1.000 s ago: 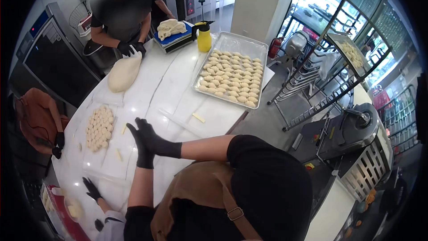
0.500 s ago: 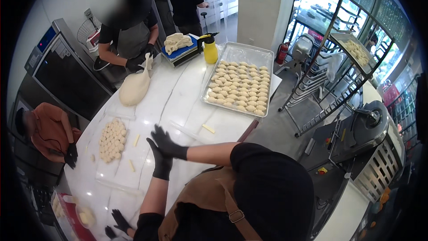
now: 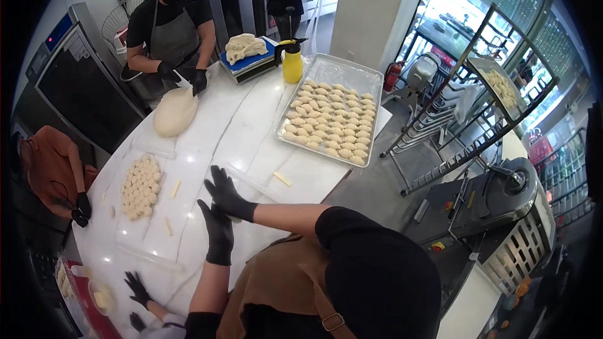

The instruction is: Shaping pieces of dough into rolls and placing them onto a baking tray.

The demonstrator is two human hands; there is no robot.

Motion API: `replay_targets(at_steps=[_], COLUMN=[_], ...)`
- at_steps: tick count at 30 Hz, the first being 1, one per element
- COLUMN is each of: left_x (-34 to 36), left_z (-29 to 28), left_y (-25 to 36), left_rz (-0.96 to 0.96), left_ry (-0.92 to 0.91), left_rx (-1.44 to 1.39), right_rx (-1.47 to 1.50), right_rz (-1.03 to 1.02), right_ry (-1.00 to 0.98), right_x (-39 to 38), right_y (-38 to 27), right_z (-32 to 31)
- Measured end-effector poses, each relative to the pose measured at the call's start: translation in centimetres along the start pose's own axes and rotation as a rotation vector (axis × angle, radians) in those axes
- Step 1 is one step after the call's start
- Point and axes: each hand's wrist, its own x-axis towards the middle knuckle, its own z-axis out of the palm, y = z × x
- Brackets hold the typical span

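Observation:
My left hand point(image 3: 218, 233) and my right hand point(image 3: 225, 193), both in black gloves, are raised over the white marble table point(image 3: 232, 132). Their fingers are spread and the two hands touch each other. I see nothing held in either. Left of them, a cluster of small dough pieces point(image 3: 139, 185) lies on a clear sheet. Pale dough strips point(image 3: 176, 188) lie beside it, and another strip point(image 3: 282, 179) lies to the right of my hands.
A metal tray point(image 3: 370, 78) of shaped pastries sits at the table's far right, next to a yellow bottle point(image 3: 292, 63). A co-worker in a grey apron handles a large dough mass point(image 3: 174, 113). Another person's gloved hands point(image 3: 135, 287) are at lower left. A wire rack point(image 3: 452, 125) stands on the right.
The view has swung, so the table sits lower and farther left in the picture. My hands stay together above the table, now lifted slightly. The co-worker keeps working the large dough.

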Motion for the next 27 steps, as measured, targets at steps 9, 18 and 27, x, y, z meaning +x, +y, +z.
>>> replay_targets(at_steps=[9,18,27], left_x=[10.5,10.5,8.5], left_z=[9.1,33.1,33.6], left_y=[-9.0,-26.4,-32.9], left_rz=[-0.259,-0.822,-0.705], left_ry=[-0.121,-0.851,-0.880], left_rx=[0.214,0.856,0.737], right_rx=[0.815,0.923,0.328], right_rz=[0.429,0.596,0.476], right_ry=[0.363,0.684,0.933], right_x=[7.1,0.6,-3.5], right_y=[8.4,15.1,13.7], right_z=[-18.1,-47.9,-55.7])
